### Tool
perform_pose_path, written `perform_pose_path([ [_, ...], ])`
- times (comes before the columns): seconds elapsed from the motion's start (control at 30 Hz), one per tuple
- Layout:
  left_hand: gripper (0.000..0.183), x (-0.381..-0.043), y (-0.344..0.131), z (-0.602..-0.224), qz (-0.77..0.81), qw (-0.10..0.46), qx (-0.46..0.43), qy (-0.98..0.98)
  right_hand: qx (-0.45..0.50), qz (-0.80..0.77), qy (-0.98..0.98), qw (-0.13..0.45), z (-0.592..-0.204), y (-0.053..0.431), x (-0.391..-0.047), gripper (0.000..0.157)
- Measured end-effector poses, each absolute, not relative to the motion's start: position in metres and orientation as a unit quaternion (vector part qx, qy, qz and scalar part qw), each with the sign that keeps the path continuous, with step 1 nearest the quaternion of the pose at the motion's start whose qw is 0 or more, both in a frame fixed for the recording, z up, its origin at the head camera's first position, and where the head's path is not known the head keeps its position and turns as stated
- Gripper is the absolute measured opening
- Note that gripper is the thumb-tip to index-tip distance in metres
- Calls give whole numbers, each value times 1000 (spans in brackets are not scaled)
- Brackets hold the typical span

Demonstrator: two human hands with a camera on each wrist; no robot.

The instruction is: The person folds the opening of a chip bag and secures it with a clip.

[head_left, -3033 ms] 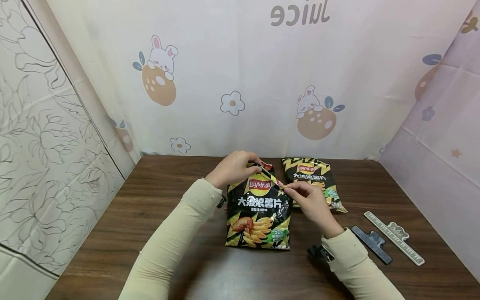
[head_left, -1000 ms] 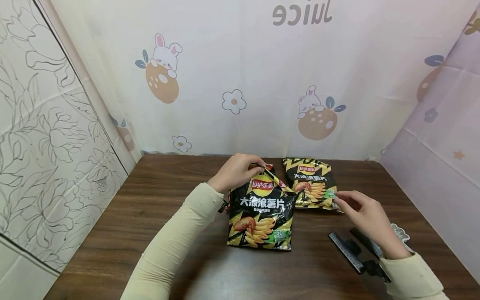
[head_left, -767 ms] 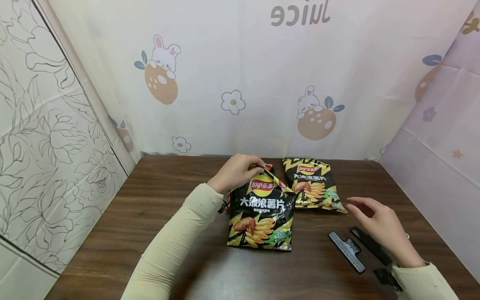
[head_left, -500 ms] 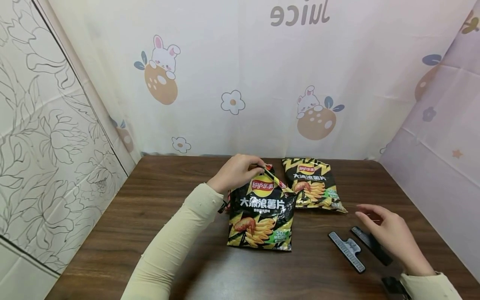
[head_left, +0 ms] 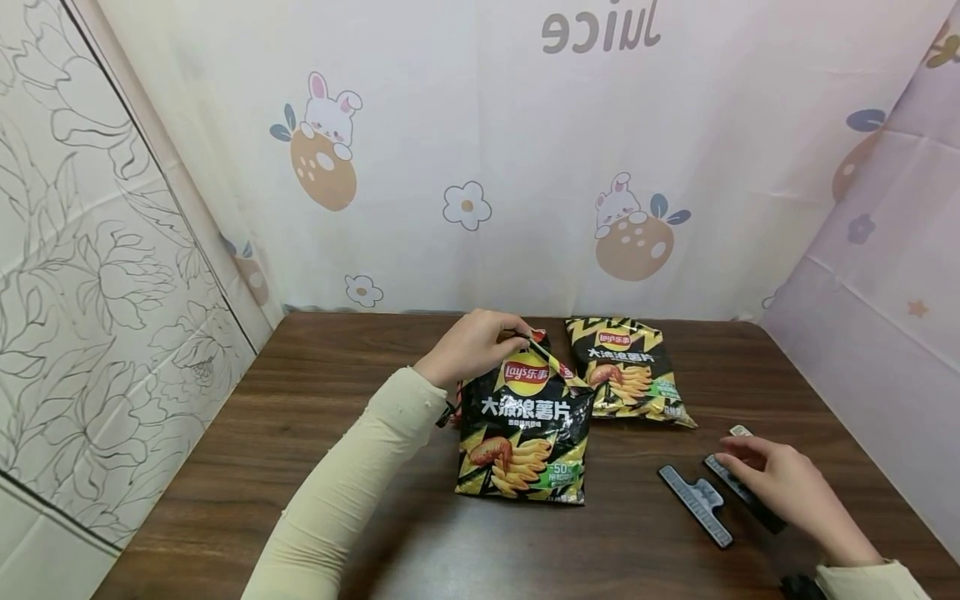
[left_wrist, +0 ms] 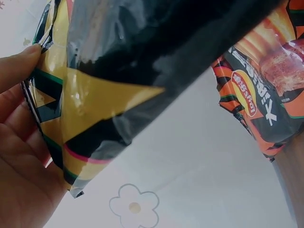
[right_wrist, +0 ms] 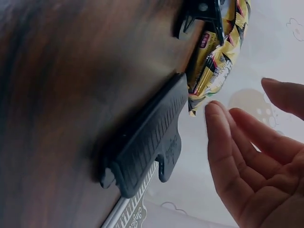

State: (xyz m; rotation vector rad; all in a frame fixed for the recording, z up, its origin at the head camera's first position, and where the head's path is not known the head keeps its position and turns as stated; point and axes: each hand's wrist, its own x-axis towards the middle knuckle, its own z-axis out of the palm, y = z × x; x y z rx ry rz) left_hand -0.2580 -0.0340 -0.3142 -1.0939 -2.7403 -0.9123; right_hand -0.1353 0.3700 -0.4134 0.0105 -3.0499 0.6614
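In the head view, my left hand (head_left: 474, 346) pinches the top edge of a black and yellow bag of chips (head_left: 522, 433), which stands upright with its top folded at a slant. In the left wrist view, my thumb (left_wrist: 21, 66) lies against the foil. My right hand (head_left: 795, 483) hovers by a dark bag clip (right_wrist: 147, 137), holding nothing, thumb apart from the loosely bent fingers. Left of that clip lies a grey bag clip (head_left: 696, 505). A pale bag clip (head_left: 740, 431) is mostly hidden behind my right hand.
A second black and yellow bag of chips (head_left: 628, 375) lies behind and to the right of the held one. An orange and black bag of chips (left_wrist: 280, 90) is largely covered by the held bag in the head view. A printed curtain (head_left: 480, 150) borders the wooden table (head_left: 315, 467).
My right hand has let go of the bag's top and moved right, then down toward the clips. A grey clip now lies where none lay 3 seconds ago. My left hand keeps its pinch.
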Motion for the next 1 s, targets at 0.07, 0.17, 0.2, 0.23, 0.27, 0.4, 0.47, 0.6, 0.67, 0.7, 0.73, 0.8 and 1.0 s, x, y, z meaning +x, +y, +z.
perform_pose_path([
  [0.07, 21, -258, -34, -314, -295, 26, -354, -887, 11, 213, -977, 5, -416, 370, -136, 46],
  [0.17, 21, -258, -34, -314, -295, 26, -353, -888, 21, 217, -976, -3, -418, 369, -137, 46],
  [0.2, 21, -257, -34, -314, -294, 26, -353, -888, 24, 219, -975, -6, -419, 369, -138, 45],
  [0.23, 22, -257, -34, -314, -295, 26, -353, -887, 27, 221, -975, -12, -419, 369, -138, 45],
  [0.27, 22, -257, -35, -314, -295, 26, -353, -887, 29, 223, -974, -19, -420, 369, -139, 46],
  [0.4, 23, -257, -35, -314, -296, 26, -354, -887, 34, 223, -973, -46, -421, 366, -140, 46],
  [0.47, 22, -257, -35, -314, -295, 27, -354, -887, 43, 223, -972, -53, -421, 365, -140, 45],
  [0.6, 22, -258, -36, -314, -295, 27, -355, -887, 57, 214, -974, -44, -422, 362, -141, 41],
  [0.67, 22, -258, -35, -314, -294, 27, -355, -887, 62, 204, -976, -35, -423, 362, -141, 38],
  [0.7, 22, -258, -36, -314, -294, 26, -356, -887, 65, 197, -978, -34, -424, 361, -141, 38],
  [0.73, 22, -258, -36, -314, -294, 26, -356, -887, 68, 191, -979, -33, -424, 361, -141, 37],
  [0.8, 21, -258, -36, -314, -292, 25, -356, -887, 78, 187, -979, -35, -425, 360, -142, 36],
  [1.0, 19, -258, -35, -316, -287, 28, -356, -889, 105, 188, -976, -45, -427, 357, -142, 24],
])
